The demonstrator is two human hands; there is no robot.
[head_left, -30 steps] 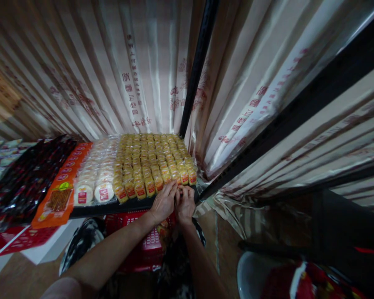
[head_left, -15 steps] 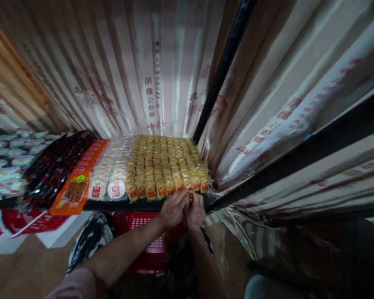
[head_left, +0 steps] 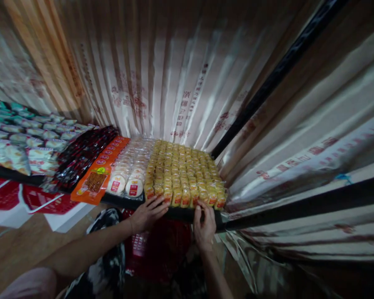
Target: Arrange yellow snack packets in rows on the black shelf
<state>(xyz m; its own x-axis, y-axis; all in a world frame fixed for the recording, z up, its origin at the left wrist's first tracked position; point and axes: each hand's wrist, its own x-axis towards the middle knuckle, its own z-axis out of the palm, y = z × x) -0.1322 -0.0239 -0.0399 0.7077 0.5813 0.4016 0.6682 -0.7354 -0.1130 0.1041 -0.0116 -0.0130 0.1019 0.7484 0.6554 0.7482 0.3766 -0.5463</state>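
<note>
Both hands are resting flat and empty on the front row of yellow snack packets (head_left: 182,174), left hand (head_left: 148,212) at the block's left end, right hand (head_left: 204,222) nearer its right end, rows running away toward the curtain (head_left: 162,83).

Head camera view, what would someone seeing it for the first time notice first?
Probably the block of yellow snack packets, packed in tight rows at the right end of the black shelf. Both hands rest at its front edge: the left hand with fingers spread near the front-row packets, the right hand touching the shelf lip. Behind hangs glossy cream plastic sheeting with red print.
</note>
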